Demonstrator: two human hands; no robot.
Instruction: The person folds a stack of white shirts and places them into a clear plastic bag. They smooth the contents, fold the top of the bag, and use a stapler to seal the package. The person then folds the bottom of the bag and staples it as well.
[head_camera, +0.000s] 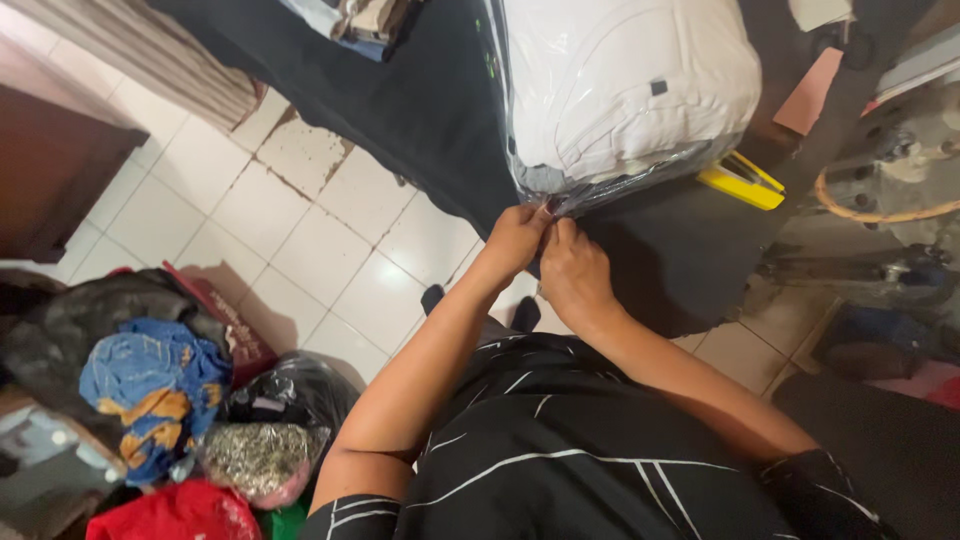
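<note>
Head view, looking straight down: both hands meet at the near edge of a clear plastic bag (620, 90) stuffed with white folded cloth. The bag lies on a black cloth (420, 110) spread over the work surface, directly beyond the hands, its bulk running away to the far right. Its gathered, crinkled mouth points back toward the person — that is the end the fingers are on.

The left hand (515, 240) pinches the plastic at the bag's near corner, fingers closed on the film. The right hand (572, 272) sits just beside it, touching or nearly touching, its fingertips also curled onto the same bunched edge; how firm that grip is I cannot tell. The two hands are about equally near the bag's mouth, the left slightly farther forward and the right a little nearer the body.

Just right of the bag lies a yellow tool (742, 182), partly tucked under it. On the white tiled floor (330, 250) at the near left sits a heap of things — a blue and orange patterned cloth (150, 385), a black plastic bag (295, 390) and something red (170, 512).
</note>
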